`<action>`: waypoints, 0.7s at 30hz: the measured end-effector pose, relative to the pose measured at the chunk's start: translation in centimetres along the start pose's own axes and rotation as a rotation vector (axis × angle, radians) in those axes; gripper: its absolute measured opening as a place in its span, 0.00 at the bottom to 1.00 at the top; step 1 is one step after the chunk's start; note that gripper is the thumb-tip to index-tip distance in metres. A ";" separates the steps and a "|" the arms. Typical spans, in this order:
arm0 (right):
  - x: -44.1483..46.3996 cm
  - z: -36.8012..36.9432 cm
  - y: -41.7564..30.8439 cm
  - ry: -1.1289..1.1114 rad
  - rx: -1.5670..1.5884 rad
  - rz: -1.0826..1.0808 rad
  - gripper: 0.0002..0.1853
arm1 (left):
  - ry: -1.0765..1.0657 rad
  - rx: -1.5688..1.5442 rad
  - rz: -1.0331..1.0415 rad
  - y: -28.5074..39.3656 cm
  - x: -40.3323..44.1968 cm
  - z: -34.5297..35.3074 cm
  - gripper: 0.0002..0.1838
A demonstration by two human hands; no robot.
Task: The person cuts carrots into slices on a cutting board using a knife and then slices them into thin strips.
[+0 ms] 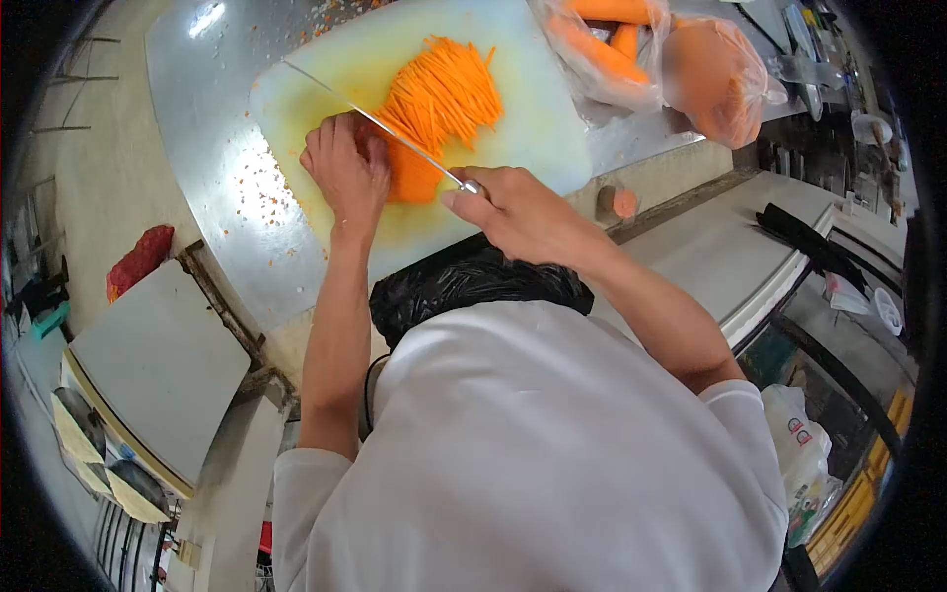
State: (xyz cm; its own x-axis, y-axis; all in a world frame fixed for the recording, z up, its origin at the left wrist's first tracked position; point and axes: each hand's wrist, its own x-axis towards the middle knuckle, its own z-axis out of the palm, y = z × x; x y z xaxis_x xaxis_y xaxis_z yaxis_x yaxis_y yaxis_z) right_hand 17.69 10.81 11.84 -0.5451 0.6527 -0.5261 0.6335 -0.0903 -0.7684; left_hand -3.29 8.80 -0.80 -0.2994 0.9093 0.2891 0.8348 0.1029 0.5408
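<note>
My right hand (pixel 508 212) is wrapped around the handle of a kitchen knife (pixel 409 143). The thin blade runs up and left across sliced carrot (pixel 414 178) on a white cutting board (pixel 538 138). With curled fingers, my left hand (pixel 345 168) presses on the carrot, close to the blade. Just beyond the blade lies a heap of thin carrot strips (pixel 449 94). The fingertips of my left hand are partly hidden.
The board rests on a metal table (pixel 202 109) strewn with small orange bits. Plastic bags of carrots (pixel 607 54) sit at the upper right, one of them knotted (pixel 725 79). A black plastic bag (pixel 473 281) is between my body and the board.
</note>
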 end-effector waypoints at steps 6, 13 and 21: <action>0.8 -0.8 -0.3 -0.001 -0.043 0.002 0.27 | -0.010 0.024 0.015 -1.0 -0.2 0.5 0.17; 2.0 1.5 2.6 0.007 -0.002 -0.043 0.31 | -0.015 -0.015 0.023 -1.2 -0.6 -0.2 0.18; 1.2 0.3 2.0 -0.014 0.036 0.038 0.30 | -0.035 0.146 0.017 0.9 -2.1 -1.1 0.18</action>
State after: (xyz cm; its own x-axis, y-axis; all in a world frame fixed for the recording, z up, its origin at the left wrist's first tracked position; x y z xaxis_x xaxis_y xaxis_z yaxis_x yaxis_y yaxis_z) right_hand 18.13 11.15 9.58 -0.5288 0.6377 -0.5602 0.6338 -0.1423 -0.7603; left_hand -2.40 6.54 -0.05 -0.2703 0.9247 0.2682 0.8989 0.1427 0.4142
